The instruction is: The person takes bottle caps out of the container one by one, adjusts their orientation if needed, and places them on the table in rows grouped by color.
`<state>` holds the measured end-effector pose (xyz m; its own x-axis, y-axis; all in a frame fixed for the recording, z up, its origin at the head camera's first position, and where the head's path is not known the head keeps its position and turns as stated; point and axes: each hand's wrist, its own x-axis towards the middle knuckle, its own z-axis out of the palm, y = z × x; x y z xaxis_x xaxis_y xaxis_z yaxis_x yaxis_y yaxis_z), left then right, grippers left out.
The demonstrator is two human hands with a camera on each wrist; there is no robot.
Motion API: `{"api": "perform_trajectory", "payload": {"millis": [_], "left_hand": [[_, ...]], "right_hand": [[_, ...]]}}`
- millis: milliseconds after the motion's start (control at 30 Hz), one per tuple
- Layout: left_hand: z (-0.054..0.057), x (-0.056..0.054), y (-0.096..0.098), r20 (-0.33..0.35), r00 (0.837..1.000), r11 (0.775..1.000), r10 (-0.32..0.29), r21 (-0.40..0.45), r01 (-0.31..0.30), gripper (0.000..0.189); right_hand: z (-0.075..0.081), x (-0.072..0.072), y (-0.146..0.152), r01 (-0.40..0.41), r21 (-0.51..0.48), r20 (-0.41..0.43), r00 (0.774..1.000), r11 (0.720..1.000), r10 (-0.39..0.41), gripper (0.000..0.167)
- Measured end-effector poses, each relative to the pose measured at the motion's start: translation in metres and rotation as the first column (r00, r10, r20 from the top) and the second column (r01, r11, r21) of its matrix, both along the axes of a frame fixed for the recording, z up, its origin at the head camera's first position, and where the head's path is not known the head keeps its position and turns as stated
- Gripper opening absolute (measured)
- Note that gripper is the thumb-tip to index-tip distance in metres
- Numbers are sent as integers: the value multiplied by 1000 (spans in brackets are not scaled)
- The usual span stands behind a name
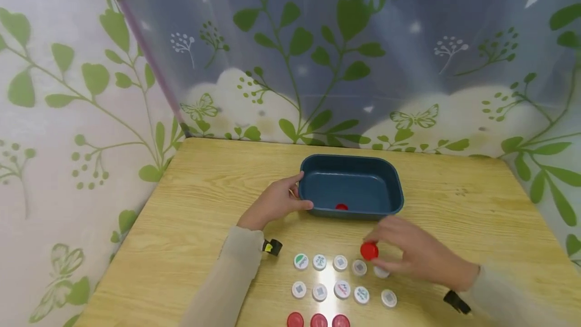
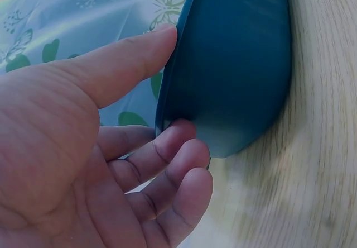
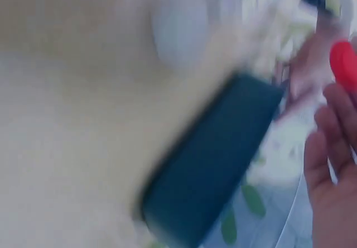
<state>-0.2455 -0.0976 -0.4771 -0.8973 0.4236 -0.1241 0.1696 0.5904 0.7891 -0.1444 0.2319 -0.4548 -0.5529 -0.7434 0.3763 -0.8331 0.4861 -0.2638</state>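
A dark blue plastic basin (image 1: 349, 214) stands on the wooden table, with a red bottle cap (image 1: 342, 207) inside by its near wall. At the basin's left end, my left hand (image 1: 279, 201) holds the rim. In the left wrist view, the thumb (image 2: 128, 63) touches the rim while the other fingers curl by the outer wall. My right hand (image 1: 415, 251) pinches another red bottle cap (image 1: 369, 251) between thumb and fingers, just in front of the basin. That cap (image 3: 345, 65) shows at the right edge of the blurred right wrist view.
Two rows of white bottle caps (image 1: 342, 289), some printed, lie in front of the basin. Nearer the front is a row of red caps (image 1: 319, 320), cut off by the frame edge. A leaf-patterned curtain (image 1: 290, 54) hangs behind the table (image 1: 218, 180).
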Motion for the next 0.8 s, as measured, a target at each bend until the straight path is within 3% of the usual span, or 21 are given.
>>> {"api": "perform_trajectory", "payload": {"millis": [133, 267, 500, 800], "left_hand": [[-1, 0, 0, -9, 1000, 1000, -3, 4, 3, 93], [-2, 0, 2, -15, 1000, 1000, -11, 17, 11, 93], [-3, 0, 2, -8, 1000, 1000, 1, 20, 0, 94], [-3, 0, 3, -7, 1000, 1000, -8, 9, 8, 94]], "right_hand": [[-22, 48, -8, -181, 17, 128, 976, 983, 178, 22], [-37, 72, -8, -200, 108, 219, 960, 974, 173, 24], [-49, 77, -6, -149, 235, 160, 981, 960, 113, 29], [-49, 76, -11, -113, 337, 199, 979, 935, 47, 36]]}}
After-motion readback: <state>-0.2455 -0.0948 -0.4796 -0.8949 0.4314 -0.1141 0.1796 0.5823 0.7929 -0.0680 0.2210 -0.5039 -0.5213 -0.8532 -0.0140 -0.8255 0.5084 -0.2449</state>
